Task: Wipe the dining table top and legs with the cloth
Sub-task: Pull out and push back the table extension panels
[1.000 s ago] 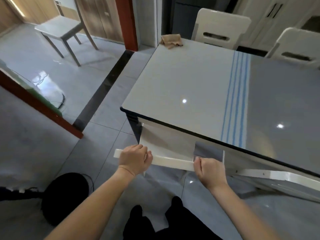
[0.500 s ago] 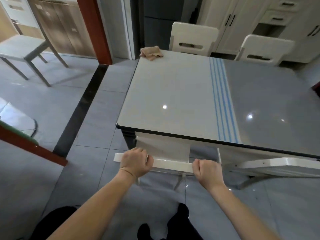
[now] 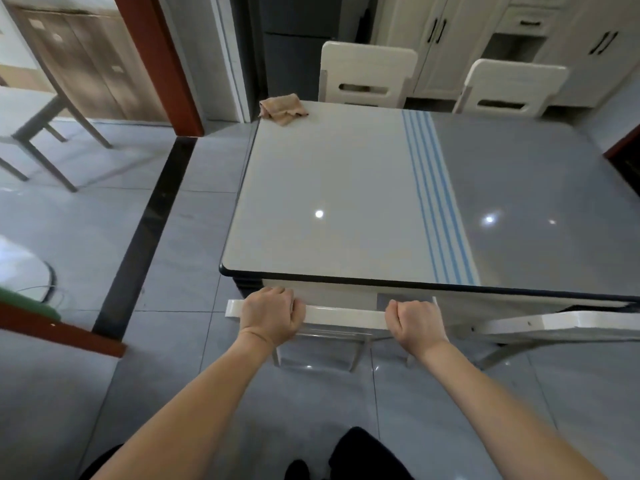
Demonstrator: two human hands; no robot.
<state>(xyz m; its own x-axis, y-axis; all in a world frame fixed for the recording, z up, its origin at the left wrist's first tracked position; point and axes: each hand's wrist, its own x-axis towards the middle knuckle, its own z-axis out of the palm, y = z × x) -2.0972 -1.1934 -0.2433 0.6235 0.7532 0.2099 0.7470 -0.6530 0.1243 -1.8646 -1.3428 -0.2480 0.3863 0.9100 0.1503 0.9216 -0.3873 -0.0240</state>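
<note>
On far table (image 3: 329,188) corner, cloth (image 3: 282,109), well apart from hands (image 3: 270,315) (image 3: 415,322) gripping chair (image 3: 346,311)

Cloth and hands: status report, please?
Left hand, right hand grip chair back at table's near edge. Cloth untouched on far corner. Chair back in the way.

I get an evenly bright, soft-lit view; three small white glints sit on the glossy desk (image 3: 311,174); the floor (image 3: 69,237) tiles shine faintly; shadows are weak; straight lines bow toward the edges, and the left margin looks slightly smeared.
</note>
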